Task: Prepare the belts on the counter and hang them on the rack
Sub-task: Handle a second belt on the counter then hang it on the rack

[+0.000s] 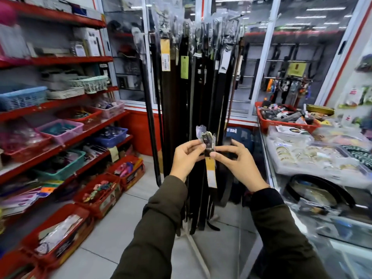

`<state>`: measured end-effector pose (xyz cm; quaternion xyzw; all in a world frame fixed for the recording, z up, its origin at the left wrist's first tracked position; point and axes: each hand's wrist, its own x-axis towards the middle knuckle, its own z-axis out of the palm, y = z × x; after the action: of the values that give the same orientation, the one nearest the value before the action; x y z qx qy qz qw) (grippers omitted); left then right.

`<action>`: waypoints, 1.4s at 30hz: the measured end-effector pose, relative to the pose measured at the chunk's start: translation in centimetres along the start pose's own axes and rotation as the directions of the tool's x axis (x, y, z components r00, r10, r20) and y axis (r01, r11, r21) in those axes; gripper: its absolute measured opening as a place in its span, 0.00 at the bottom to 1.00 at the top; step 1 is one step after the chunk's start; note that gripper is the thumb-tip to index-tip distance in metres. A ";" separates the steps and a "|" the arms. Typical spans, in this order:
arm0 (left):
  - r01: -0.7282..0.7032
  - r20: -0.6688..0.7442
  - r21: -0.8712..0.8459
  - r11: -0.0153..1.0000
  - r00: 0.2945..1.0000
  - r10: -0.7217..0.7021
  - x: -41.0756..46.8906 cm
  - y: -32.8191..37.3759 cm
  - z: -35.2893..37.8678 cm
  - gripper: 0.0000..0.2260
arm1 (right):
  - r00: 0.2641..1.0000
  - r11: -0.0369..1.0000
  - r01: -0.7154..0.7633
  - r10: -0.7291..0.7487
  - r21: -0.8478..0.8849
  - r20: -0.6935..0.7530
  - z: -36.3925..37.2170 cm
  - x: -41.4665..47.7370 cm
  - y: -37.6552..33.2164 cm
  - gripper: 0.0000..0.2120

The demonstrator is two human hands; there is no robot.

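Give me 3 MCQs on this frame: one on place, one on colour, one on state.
1. Where is the loose coiled belt?
A. on the glass counter at right
B. on the floor
C. in a red shelf bin

2. What colour is the upper part of the tag hanging from the held belt?
A. blue
B. yellow
C. pink

3. How is the belt buckle held?
A. left hand only
B. lying on the counter
C. both hands, in front of the rack

Answers: 1 A, it lies on the counter. 2 B, yellow above white. 3 C, left hand and right hand pinch it before the rack.
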<state>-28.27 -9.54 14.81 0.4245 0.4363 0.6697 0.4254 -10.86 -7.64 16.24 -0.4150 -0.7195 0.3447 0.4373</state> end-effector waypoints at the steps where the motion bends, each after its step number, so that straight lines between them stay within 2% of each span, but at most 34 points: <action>1: -0.023 -0.017 -0.010 1.000 1.000 0.022 0.4 0.6 -0.4 0.06 | 1.000 1.000 -0.008 0.008 -0.016 0.021 0.2 0.6 -0.2 0.13; 3: -0.068 -0.048 -0.037 0.997 0.997 0.067 1.2 1.9 -1.0 0.06 | 0.998 0.995 -0.008 0.014 -0.100 0.060 0.8 1.3 -0.3 0.17; 5: -0.117 -0.066 -0.062 0.991 0.991 0.113 1.9 3.5 -1.3 0.06 | 0.999 0.963 -0.023 0.029 -0.269 0.021 1.3 2.1 -0.6 0.24; 6: -0.138 -0.072 -0.065 0.988 0.989 0.133 2.3 4.2 -1.3 0.06 | 1.000 0.949 -0.013 0.008 -0.316 -0.019 1.5 2.5 -1.2 0.24; 7: -0.156 -0.074 -0.065 0.986 0.986 0.151 2.7 4.9 -1.2 0.06 | 0.997 0.956 0.034 -0.052 -0.292 -0.052 1.6 2.9 -1.8 0.22; 9: -0.193 -0.080 -0.065 0.979 0.979 0.188 3.4 6.1 -0.9 0.06 | 0.983 0.983 0.160 -0.166 -0.085 -0.072 1.8 4.0 -3.7 0.13; 11: -0.223 -0.096 -0.083 0.971 0.972 0.215 4.1 7.1 -0.9 0.06 | 0.979 0.975 0.200 -0.195 0.096 -0.063 2.3 5.5 -5.2 0.09; 14: -0.269 -0.127 -0.119 0.956 0.959 0.254 5.2 8.8 -1.3 0.07 | 0.979 0.941 0.202 -0.187 0.272 -0.078 3.3 8.0 -6.0 0.11; 18: -0.274 -0.131 -0.128 0.953 0.957 0.258 6.9 11.0 -2.0 0.12 | 0.974 0.887 0.228 -0.200 0.401 -0.110 4.7 11.9 -7.7 0.13; 27: -0.424 -0.141 -0.049 0.904 0.899 0.414 12.2 17.5 -3.6 0.15 | 0.946 0.783 0.323 -0.257 0.532 -0.196 6.9 18.8 -15.0 0.12; 35: -0.488 -0.216 -0.065 0.870 0.859 0.465 15.7 22.7 -4.8 0.13 | 0.942 0.719 0.336 -0.266 0.609 -0.207 7.6 22.7 -20.8 0.12; 38: -0.487 -0.237 -0.067 0.871 0.856 0.460 16.3 23.5 -4.7 0.13 | 0.939 0.720 0.344 -0.261 0.602 -0.225 7.7 23.6 -21.7 0.15; 42: -0.469 -0.244 -0.083 0.879 0.865 0.439 17.1 24.0 -4.9 0.13 | 0.934 0.748 0.356 -0.278 0.559 -0.223 7.9 24.5 -22.1 0.13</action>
<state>-42.37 -0.75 39.63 0.4086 0.3199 0.8223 0.2337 -31.28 4.10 40.63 -0.1502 -0.6071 0.4451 0.6409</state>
